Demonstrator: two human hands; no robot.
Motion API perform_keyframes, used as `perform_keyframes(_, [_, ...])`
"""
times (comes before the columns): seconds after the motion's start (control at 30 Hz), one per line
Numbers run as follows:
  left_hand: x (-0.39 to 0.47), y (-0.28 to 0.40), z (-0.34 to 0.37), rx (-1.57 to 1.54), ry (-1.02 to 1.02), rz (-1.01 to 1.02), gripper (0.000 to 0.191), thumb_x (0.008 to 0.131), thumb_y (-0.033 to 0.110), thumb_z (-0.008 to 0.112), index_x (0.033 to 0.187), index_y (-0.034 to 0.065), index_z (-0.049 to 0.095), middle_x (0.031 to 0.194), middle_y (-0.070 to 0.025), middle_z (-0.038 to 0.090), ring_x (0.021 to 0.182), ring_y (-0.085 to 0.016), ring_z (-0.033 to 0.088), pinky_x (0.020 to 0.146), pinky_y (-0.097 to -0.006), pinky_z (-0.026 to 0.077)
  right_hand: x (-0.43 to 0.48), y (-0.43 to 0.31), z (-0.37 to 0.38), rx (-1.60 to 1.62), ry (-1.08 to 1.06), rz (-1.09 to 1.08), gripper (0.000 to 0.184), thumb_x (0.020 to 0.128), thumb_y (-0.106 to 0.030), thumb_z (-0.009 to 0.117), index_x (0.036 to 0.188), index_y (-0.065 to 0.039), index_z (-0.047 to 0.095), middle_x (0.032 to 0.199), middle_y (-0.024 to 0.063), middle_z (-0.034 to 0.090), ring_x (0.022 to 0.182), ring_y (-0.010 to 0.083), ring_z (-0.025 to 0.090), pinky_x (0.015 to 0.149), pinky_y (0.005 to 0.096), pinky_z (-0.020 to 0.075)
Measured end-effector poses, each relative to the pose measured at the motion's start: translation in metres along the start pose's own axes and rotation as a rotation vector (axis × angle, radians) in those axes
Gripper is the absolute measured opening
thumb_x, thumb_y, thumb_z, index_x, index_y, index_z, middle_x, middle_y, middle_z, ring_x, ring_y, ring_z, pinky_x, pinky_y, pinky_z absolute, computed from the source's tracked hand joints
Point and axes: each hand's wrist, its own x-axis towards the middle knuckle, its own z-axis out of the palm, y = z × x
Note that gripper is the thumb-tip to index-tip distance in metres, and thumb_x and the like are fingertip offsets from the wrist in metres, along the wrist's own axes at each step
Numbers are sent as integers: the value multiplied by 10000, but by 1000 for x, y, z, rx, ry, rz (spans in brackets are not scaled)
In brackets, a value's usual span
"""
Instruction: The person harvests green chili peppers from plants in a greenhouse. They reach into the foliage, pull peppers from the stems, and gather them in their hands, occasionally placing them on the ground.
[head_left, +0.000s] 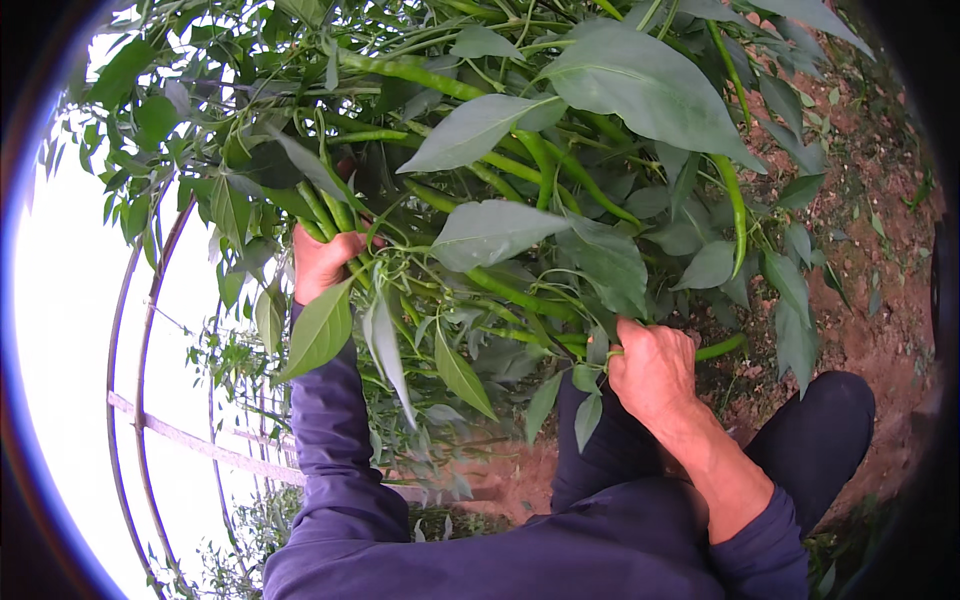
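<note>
My left hand (322, 259) reaches into the foliage, its thumb closed over several long green chili peppers (318, 208). Leaves cover part of its fingers. Lower and to the right, my right hand (654, 371) is curled into a fist among the stems at the near side of the pepper plant (615, 262). From the far side of that fist sticks out the curved end of a green chili pepper (721, 347); its other end is hidden. More chili peppers (525, 296) hang between my two hands, partly behind broad leaves (499, 231).
Reddish soil (874, 300) runs along the right side, close to my bent knee (817, 435). Curved poles (150, 315) and a pale horizontal rail (217, 448) stand at the left against a bright background. Lower plants (262, 525) grow near my left elbow.
</note>
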Motion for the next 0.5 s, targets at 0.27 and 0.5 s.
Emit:
perform_keyframes(0.27, [0, -26, -17, 46, -15, 169, 549, 809, 246, 831, 1216, -47, 610, 890, -152, 689, 756, -232, 689, 670, -338, 567, 2, 6, -37, -59, 104, 149, 126, 891, -160, 694, 910, -38, 721, 718, 234, 691, 708, 444, 708, 678, 550, 562])
perform_keyframes(0.5, [-4, -47, -54, -302, -218, -49, 364, 977, 161, 694, 1287, -18, 625, 1222, -134, 688, 1104, -246, 667, 969, -383, 553, 36, 52, -62, -239, 140, 221, 162, 939, -160, 637, 1003, -58, 745, 846, 241, 723, 810, 432, 720, 729, 533, 566])
